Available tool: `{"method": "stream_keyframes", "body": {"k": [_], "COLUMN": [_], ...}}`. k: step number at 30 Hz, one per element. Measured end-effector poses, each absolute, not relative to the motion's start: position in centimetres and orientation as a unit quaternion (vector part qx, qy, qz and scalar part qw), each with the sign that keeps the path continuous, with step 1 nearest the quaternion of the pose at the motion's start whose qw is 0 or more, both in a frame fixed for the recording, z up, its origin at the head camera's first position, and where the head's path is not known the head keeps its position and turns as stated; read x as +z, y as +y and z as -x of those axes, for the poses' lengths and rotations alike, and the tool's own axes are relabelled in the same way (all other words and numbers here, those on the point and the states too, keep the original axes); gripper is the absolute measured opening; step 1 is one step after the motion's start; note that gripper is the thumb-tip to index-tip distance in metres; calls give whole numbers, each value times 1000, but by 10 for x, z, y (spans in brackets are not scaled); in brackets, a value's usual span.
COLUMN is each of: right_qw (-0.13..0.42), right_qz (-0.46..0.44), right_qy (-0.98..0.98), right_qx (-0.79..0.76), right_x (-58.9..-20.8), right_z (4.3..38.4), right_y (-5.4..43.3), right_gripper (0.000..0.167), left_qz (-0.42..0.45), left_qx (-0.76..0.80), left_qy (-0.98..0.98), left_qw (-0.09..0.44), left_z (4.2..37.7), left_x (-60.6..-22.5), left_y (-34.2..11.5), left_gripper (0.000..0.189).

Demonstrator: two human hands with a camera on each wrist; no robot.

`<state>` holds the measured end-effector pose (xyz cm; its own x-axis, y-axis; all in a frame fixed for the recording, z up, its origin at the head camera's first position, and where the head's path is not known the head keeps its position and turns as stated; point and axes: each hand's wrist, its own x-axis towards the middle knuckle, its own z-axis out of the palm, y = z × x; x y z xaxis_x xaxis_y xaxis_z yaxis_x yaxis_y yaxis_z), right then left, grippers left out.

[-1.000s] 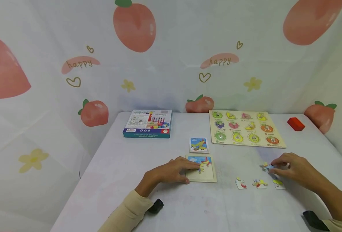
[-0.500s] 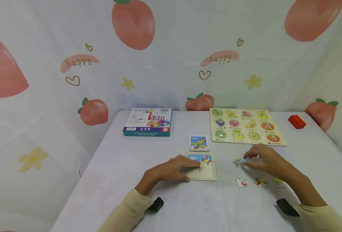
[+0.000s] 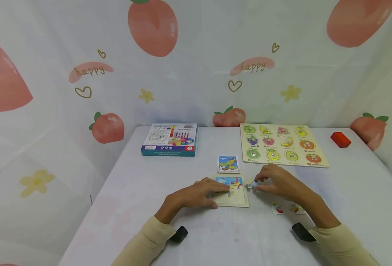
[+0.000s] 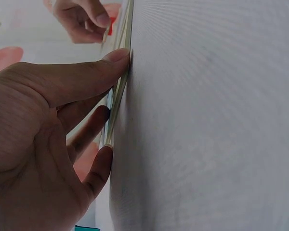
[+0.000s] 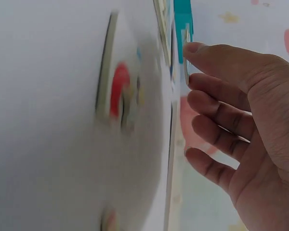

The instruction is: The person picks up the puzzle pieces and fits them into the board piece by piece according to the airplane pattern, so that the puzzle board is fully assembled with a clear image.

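My left hand lies with fairly straight fingers over the left part of a wooden puzzle tray, its thumb at the front left corner. Pieces showing sky and a red-and-yellow plane tail fill the tray's upper part; the fingers partly cover them. Just off the tray's right edge, my right hand pinches a small jigsaw piece between thumb and index finger. In the right wrist view this piece is edge-on, with the other fingers loosely bent. Loose jigsaw pieces lie on the table near my right forearm, which partly hides them.
Behind the tray sits a square yellow-plane picture. A fruit puzzle board stands at the back right, a red block beyond it. The boxed bead set is at the back left, near the curtain.
My right hand has carried the jigsaw piece leftward from the right side of the table to the tray's right edge. The left hand has stayed on the tray.
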<state>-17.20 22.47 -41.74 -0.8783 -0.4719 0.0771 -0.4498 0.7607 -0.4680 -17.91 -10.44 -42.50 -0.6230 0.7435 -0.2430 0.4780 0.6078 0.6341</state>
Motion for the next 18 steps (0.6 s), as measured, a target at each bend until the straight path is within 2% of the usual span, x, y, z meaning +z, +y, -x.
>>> {"method": "stream_keyframes", "body": {"k": [18], "right_qw": [43], "right_qz": [285], "right_qy": [926], "right_qx": [-245], "right_x": [-427], "right_z": [178], "right_y": [188], "right_gripper": [20], "left_qz": [-355], "left_qx": [264], "left_qy": [861], "left_qw": [250], "left_z": [180], "left_x": [-425], "left_y": [-105], "left_gripper": [63]}}
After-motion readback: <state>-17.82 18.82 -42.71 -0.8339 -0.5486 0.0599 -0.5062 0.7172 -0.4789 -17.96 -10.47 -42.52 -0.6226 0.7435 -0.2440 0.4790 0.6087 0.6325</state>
